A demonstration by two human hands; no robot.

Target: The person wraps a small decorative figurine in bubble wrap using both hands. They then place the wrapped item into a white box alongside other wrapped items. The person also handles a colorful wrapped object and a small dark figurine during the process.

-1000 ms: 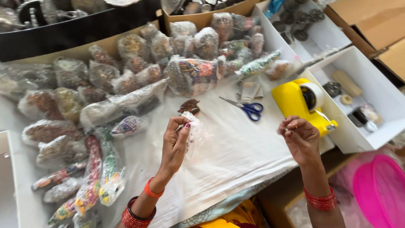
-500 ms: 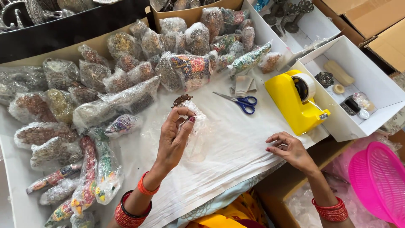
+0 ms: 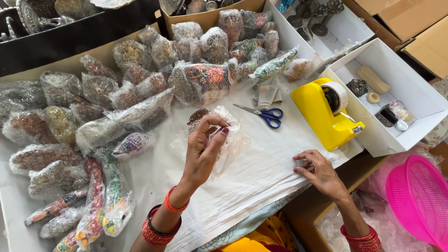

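My left hand (image 3: 203, 149) is raised over the white cloth (image 3: 252, 172) and pinches a clear plastic bag (image 3: 229, 140) between thumb and fingers. A small brown ornament (image 3: 198, 115) lies just beyond that bag. My right hand (image 3: 319, 171) rests flat on the cloth near the table's front edge, fingers spread, holding nothing. A yellow tape dispenser (image 3: 326, 114) stands just beyond my right hand. Blue-handled scissors (image 3: 265, 115) lie on the cloth between the bag and the dispenser.
Many clear bags of colourful beaded ornaments (image 3: 140, 88) are piled at the left and back. A white box (image 3: 410, 130) with small items sits at the right. A pink plastic basket (image 3: 417, 200) is at the lower right. Cardboard boxes (image 3: 415, 23) stand at the back right.
My right hand has dropped from mid-air onto the cloth near the front edge. My left hand still holds the plastic bag up, almost unmoved.
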